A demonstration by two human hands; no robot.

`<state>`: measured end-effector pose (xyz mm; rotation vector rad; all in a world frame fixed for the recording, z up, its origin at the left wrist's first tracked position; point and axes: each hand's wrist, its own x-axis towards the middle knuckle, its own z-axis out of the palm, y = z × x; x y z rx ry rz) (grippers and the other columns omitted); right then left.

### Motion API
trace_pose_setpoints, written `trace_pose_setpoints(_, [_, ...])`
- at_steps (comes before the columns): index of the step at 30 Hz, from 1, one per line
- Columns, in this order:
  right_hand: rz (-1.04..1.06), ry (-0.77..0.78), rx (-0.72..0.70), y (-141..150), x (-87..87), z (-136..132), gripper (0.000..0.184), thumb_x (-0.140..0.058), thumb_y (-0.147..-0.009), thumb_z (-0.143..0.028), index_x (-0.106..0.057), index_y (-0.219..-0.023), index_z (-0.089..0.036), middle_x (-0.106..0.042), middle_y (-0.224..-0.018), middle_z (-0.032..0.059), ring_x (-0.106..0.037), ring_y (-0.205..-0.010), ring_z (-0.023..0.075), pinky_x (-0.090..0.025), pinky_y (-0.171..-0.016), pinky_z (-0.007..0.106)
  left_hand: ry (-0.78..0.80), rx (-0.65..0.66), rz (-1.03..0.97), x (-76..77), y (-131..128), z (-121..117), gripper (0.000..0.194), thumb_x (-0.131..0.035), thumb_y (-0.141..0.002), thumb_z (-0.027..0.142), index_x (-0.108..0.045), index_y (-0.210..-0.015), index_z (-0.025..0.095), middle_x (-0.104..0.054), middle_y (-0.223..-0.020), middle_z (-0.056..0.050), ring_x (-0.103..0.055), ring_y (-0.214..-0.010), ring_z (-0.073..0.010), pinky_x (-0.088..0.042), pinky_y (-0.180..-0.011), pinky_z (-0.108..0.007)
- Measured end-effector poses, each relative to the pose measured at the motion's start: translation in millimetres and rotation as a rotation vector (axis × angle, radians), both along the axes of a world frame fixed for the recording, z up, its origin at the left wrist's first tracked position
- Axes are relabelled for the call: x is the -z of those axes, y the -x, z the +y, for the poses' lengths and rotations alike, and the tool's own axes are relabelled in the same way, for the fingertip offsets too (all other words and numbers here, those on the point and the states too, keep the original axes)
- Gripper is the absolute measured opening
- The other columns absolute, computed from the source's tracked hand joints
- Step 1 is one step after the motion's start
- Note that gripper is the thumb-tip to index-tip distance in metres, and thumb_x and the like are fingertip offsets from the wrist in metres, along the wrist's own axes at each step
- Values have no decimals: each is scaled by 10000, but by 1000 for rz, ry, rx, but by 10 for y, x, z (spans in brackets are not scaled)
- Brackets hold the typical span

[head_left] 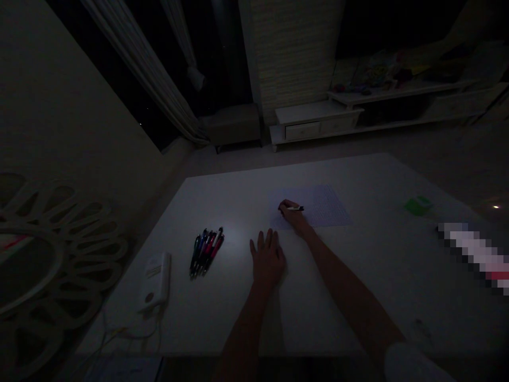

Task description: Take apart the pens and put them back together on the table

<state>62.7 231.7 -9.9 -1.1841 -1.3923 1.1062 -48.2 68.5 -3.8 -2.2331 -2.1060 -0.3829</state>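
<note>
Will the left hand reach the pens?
Probably yes: the left hand lies flat on the table close beside the pens, and nothing seems to stand between them.

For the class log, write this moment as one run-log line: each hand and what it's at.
right hand: holds pen over sheet of paper | left hand: flat on white table, beside group of pens

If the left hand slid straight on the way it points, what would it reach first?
Probably the near corner of the pale lined paper sheet, just beyond the left hand; dim light makes this hard to judge.
</note>
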Motion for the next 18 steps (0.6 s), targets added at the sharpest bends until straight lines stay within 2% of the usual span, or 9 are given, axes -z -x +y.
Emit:
trace_pose_setpoints(4, [-158, -86, 94, 28, 70, -28, 183, -450, -750, -315, -542, -640, -200, -522, -555, -17, -455, -544, 123, -329, -512, 232, 31, -11, 2, -15, -5, 1, 513, -384, -889, 289, -350, -1401, 283, -357, -1463, -22, -217, -1376, -265, -178, -1112, -548])
trace_pose_setpoints(7, [-227, -47, 175, 5, 114, 9, 146, -428, -714, -238, -538, -622, -205, -509, -526, -15, -442, -521, 128, -312, -495, 236, 29, -2, -3, -5, 2, -2, 512, -368, -894, 302, -341, -1405, 283, -335, -1475, -14, -203, -1381, -267, -162, -1113, -553])
trace_pose_setpoints(11, [-322, 28, 215, -2, 181, 52, 173, -439, -703, -229, -517, -551, -204, -497, -472, 15, -453, -499, 148, -293, -478, 254, 20, 3, -11, 14, 6, -11, 511, -344, -900, 306, -328, -1410, 283, -314, -1484, -5, -188, -1385, -262, -141, -1119, -547])
trace_pose_setpoints(15, [-399, 11, 244, 17, 214, 64, 167, -469, -707, -240, -526, -553, -208, -528, -501, 49, -508, -555, 182, -309, -523, 270, 14, -3, -17, 11, -4, -19, 508, -338, -902, 306, -326, -1409, 278, -310, -1486, -10, -192, -1384, -263, -145, -1116, -545])
trace_pose_setpoints(18, [-383, 5, 238, 22, 209, 57, 150, -484, -710, -231, -526, -567, -213, -539, -528, 56, -523, -591, 193, -321, -552, 274, 13, -3, -21, 0, -7, -22, 509, -356, -897, 309, -335, -1404, 283, -329, -1477, -14, -198, -1381, -267, -154, -1115, -547])
